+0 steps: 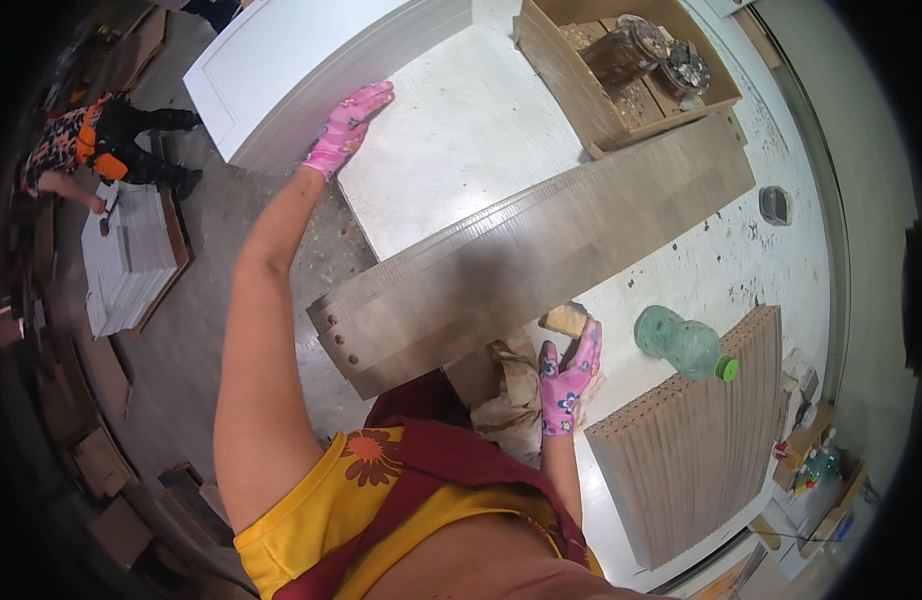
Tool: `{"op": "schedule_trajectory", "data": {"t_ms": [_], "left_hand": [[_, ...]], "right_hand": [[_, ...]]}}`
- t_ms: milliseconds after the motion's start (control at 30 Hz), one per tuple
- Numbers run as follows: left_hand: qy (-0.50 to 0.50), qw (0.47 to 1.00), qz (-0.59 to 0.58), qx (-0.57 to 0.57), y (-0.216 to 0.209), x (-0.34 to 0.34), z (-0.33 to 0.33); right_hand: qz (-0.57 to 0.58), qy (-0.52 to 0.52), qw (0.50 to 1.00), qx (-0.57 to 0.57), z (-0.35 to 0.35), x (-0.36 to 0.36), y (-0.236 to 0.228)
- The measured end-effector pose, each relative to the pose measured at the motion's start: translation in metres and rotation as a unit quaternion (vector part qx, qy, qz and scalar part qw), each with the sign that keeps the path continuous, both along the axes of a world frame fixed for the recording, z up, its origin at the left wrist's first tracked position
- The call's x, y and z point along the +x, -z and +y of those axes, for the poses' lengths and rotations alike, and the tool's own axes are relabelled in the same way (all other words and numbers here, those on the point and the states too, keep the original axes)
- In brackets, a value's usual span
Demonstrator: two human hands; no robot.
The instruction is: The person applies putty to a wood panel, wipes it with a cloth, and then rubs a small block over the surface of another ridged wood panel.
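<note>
Right hand, pink flowered glove, grip closed on a tan sanding block at the near edge of the long grey-brown panel. Likely mid-sanding; next move calls for an even stroke along that edge. Panel lies diagonally on the white tabletop, fine grain, dowel holes at its left end. Left hand flat, fingers spread, on the tabletop's far left edge, holding nothing.
</note>
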State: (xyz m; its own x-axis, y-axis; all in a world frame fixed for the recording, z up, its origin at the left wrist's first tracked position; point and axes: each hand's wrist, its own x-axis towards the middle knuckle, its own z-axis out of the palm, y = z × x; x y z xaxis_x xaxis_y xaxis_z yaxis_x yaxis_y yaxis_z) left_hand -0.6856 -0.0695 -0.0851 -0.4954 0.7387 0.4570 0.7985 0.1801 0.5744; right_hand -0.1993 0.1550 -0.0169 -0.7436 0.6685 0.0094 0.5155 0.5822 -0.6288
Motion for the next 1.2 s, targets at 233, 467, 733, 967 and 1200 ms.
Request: {"op": "schedule_trajectory", "data": {"t_ms": [233, 467, 733, 967, 1200], "left_hand": [[-0.174, 0.972, -0.156, 0.014, -0.059, 0.053, 0.079], [0.024, 0.990, 0.121, 0.063, -0.102, 0.043, 0.240], [0.042, 0.970, 0.220, -0.097, -0.095, 0.025, 0.255], [0.088, 0.988, 0.115, -0.052, -0.103, 0.035, 0.202], [0.081, 0.995, 0.058, -0.015, -0.111, 0.051, 0.163]], "right_hand": [[0.010, 0.010, 1.000, 0.000, 0.001, 0.001, 0.004], [-0.006, 0.012, 1.000, 0.010, 0.002, 0.002, 0.001], [-0.015, 0.012, 1.000, -0.002, 0.003, 0.007, 0.007], [-0.007, 0.013, 1.000, 0.003, 0.003, 0.007, 0.006], [0.007, 0.009, 1.000, 0.000, 0.003, 0.007, 0.005]]}}
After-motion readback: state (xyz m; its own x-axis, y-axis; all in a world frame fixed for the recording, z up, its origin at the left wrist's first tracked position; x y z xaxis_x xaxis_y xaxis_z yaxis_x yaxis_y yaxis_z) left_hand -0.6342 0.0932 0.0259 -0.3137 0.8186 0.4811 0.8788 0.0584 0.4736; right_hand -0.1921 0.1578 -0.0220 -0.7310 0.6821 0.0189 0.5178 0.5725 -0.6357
